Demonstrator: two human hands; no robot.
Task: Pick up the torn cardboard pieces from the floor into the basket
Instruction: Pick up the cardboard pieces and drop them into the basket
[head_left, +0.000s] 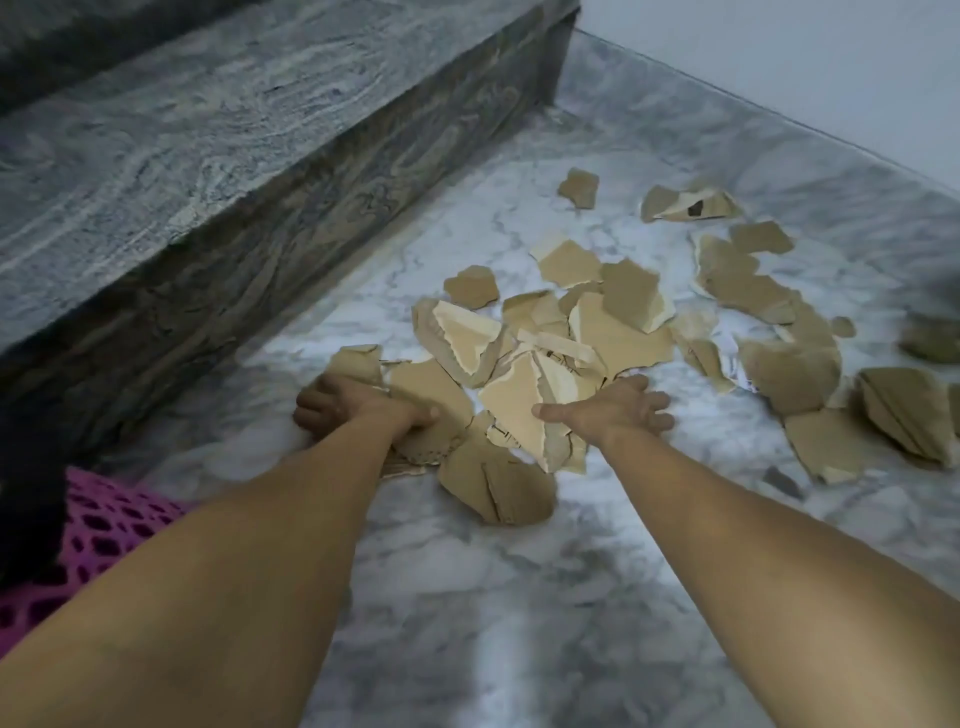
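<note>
Underfoot white marble floor, grey granite step, plain wall.

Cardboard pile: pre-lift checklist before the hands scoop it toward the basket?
1. Left hand on the cardboard pieces, fingers curled: ok.
2. Right hand at the pile's right edge, fingers spread: ok.
3. Firm hold on pieces: cannot tell.
4. Pink basket close on the left, only its mesh wall in view: ok.
5. Basket opening clear: cannot tell.
6. All pieces gathered: not ok, scattered pieces lie far right.
</note>
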